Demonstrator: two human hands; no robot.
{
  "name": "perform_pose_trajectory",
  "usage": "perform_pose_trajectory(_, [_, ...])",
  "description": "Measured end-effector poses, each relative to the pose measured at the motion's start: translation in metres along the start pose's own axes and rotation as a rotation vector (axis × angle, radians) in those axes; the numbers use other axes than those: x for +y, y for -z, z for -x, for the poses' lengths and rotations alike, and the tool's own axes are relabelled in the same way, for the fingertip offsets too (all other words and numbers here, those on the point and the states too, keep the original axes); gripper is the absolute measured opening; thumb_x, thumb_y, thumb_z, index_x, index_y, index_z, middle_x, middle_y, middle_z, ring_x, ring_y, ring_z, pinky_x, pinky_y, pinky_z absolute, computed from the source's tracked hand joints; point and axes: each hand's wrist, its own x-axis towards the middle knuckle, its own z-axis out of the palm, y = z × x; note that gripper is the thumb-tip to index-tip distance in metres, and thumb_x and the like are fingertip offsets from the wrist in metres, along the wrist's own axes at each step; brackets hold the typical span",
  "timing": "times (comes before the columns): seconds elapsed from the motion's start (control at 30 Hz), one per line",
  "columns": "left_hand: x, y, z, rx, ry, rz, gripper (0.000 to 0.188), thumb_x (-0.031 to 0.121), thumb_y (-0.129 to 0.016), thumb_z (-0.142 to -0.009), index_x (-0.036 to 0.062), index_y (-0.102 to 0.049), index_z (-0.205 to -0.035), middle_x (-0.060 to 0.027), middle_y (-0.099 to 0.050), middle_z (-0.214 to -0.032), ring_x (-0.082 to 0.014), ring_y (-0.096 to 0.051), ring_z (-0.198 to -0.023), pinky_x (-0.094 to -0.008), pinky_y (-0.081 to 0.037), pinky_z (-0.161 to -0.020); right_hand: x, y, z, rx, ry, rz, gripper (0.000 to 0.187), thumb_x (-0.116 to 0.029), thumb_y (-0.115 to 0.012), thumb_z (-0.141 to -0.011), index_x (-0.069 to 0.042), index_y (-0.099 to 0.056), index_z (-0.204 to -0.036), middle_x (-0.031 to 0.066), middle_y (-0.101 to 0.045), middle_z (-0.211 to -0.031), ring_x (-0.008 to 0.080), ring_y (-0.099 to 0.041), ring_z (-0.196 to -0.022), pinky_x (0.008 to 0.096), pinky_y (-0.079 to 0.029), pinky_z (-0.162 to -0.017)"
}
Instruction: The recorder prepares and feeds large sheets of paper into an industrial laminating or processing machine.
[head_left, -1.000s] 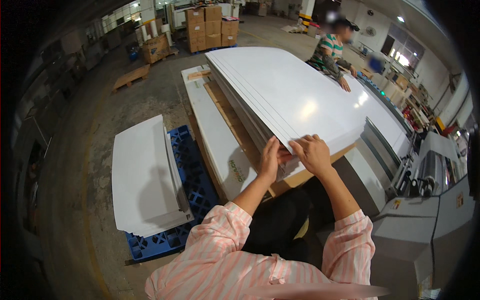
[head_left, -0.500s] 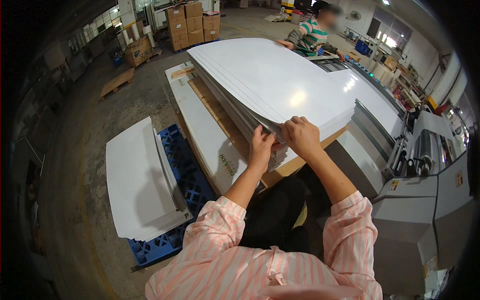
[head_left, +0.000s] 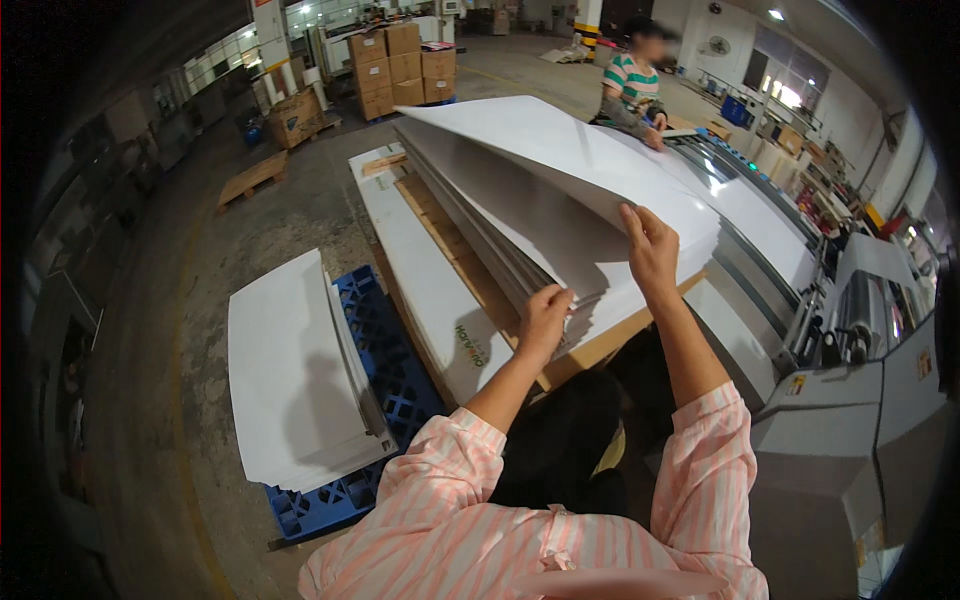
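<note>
A large glossy white sheet (head_left: 560,140) arches up off a tall stack of white sheets (head_left: 520,215) in front of me. My right hand (head_left: 653,250) pinches the raised near edge of that sheet. Below and to its left, my left hand (head_left: 543,320) is closed at the near left corner of the stack, fingers curled against the sheet edges. How many sheets it grips is hidden. A gap shows between the lifted sheet and those underneath. The stack rests on a wooden pallet (head_left: 575,362).
Left of me, a smaller white stack (head_left: 290,380) lies on a blue plastic pallet (head_left: 375,330). A long white board (head_left: 410,260) lies beside the main stack. At right stands a grey machine (head_left: 810,430) with rollers; a person (head_left: 632,85) stands beyond. Cartons (head_left: 390,70) are piled behind.
My right hand has moved up and right, lifting the sheet's near edge away from the stack. My left hand stays near the corner. The person beyond has straightened and drawn an arm in.
</note>
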Motion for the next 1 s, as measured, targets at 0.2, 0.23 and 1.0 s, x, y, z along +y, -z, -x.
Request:
perform_pose_trajectory(0.2, [0.010,-0.006,0.004,0.032,0.035,-0.086,0.026,0.018,-0.052,-0.090,0.0046,-0.046,-0.068,0.0032,-0.046,-0.071,-0.0062,-0.043,-0.063,-0.0239,-0.045,-0.069,0.020,-0.018,0.040,-0.140,0.348,0.152,0.017,-0.019,-0.058,-0.085,-0.009,-0.067,-0.094,0.0087,-0.064,-0.082,0.0286,-0.060,-0.076,0.0377,-0.048,-0.067])
perform_pose_trajectory(0.23, [0.006,-0.003,0.002,0.036,0.036,-0.086,0.026,0.018,-0.052,-0.090,0.0046,-0.046,-0.068,0.0032,-0.046,-0.071,-0.0062,-0.043,-0.063,-0.0239,-0.045,-0.069,0.023,-0.021,0.043,-0.143,0.350,0.151,0.017,-0.019,-0.058,-0.085,-0.009,-0.067,-0.094,0.0087,-0.064,-0.082,0.0286,-0.060,-0.076,0.0377,-0.048,-0.067])
perform_pose_trajectory(1.0, [0.007,0.001,0.002,0.095,-0.006,0.404,0.057,0.032,-0.039,-0.098,0.0100,-0.012,-0.143,-0.0138,-0.054,-0.105,-0.0207,-0.059,-0.084,-0.0335,-0.054,-0.073,0.024,-0.020,0.042,-0.370,0.407,0.376,0.021,-0.022,-0.055,-0.086,-0.011,-0.065,-0.101,0.0074,-0.064,-0.089,0.0277,-0.059,-0.083,0.0379,-0.048,-0.071])
